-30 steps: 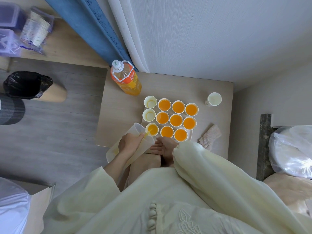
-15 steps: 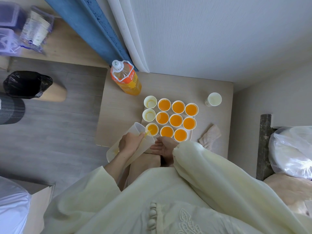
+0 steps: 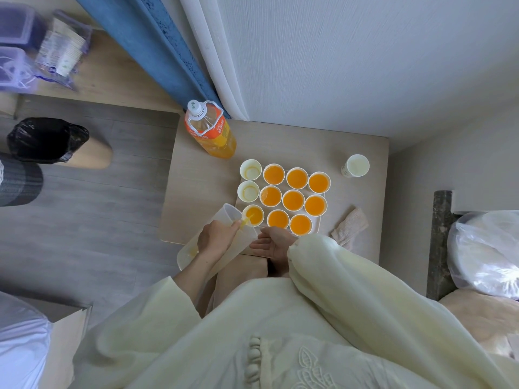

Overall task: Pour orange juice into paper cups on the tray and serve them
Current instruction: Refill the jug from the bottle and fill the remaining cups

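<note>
Head view: pouring into the near-left cup (image 3: 253,216)
Left hand (image 3: 216,240) grips the tilted jug (image 3: 188,249), right hand (image 3: 273,243) rests slack; next, likely the empty cups (image 3: 248,191)

No wording can be read with certainty. The orange juice bottle (image 3: 209,133) on the tabletop (image 3: 280,141) carries an orange label (image 3: 217,127) with white characters running along it, too small and skewed to make out. Its white cap (image 3: 195,105) bears a small green mark, also illegible. The lone paper cup (image 3: 355,165), standing apart near the tabletop's far right corner, shows faint print low on its side, not readable. The clear packet (image 3: 60,50) on the wooden surface at upper left has pale printing, blurred beyond reading.
</note>
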The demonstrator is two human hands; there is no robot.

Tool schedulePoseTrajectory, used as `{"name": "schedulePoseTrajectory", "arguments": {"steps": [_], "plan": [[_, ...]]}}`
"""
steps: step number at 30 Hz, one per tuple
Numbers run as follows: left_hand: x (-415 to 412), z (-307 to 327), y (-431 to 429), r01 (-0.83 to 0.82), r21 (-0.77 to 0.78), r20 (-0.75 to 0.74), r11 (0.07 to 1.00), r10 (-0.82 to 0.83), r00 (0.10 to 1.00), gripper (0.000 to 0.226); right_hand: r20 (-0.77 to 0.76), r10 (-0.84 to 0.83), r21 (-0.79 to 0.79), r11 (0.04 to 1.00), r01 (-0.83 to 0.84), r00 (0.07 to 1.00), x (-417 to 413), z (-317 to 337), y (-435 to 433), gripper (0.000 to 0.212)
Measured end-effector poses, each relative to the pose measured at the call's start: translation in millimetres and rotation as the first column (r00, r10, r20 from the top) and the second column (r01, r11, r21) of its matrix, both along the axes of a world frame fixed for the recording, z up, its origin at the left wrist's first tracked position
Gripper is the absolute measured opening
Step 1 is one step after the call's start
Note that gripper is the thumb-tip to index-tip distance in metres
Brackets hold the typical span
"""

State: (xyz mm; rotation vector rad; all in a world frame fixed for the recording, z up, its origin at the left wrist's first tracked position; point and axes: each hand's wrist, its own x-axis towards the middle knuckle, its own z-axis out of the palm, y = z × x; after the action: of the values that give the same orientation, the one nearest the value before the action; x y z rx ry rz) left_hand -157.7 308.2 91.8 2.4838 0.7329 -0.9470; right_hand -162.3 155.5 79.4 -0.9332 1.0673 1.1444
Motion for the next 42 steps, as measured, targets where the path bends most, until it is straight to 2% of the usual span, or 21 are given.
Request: {"name": "schedulePoseTrajectory", "arguments": {"steps": [5, 9, 21, 30, 42], "plan": [[-0.3, -0.8, 1.2, -0.004, -0.001, -0.001, 1.0, 0.004, 1.0, 0.061, 0.002, 0.013, 0.006, 1.0, -0.013, 1.0, -0.2, -0.3, 1.0, 0.033], [0.5, 0.1, 1.1, 0.0, 0.01, -0.007, 1.0, 0.0, 1.0, 0.061, 0.008, 0.02, 0.01, 1.0, -0.02, 1.0, 0.4, 1.2, 0.7, 0.023], [-1.3, 0.0, 2.8, -0.008, -0.014, 0.01, 1.0, 0.008, 1.0, 0.058, 0.001, 0.026, 0.012, 1.0, -0.026, 1.0, -0.2, 2.9, 1.3, 0.032], [-1.4, 0.3, 4.5, -0.004, -0.009, 0.005, 1.0, 0.004, 1.0, 0.06, -0.001, 0.017, 0.019, 1.0, -0.017, 1.0, -0.7, 4.0, 1.9, 0.023], [-1.5, 1.4, 3.8, 0.015, 0.004, 0.004, 1.0, -0.015, 1.0, 0.059, -0.007, 0.013, -0.006, 1.0, -0.013, 1.0, -3.5, -0.3, 4.3, 0.031]]}}
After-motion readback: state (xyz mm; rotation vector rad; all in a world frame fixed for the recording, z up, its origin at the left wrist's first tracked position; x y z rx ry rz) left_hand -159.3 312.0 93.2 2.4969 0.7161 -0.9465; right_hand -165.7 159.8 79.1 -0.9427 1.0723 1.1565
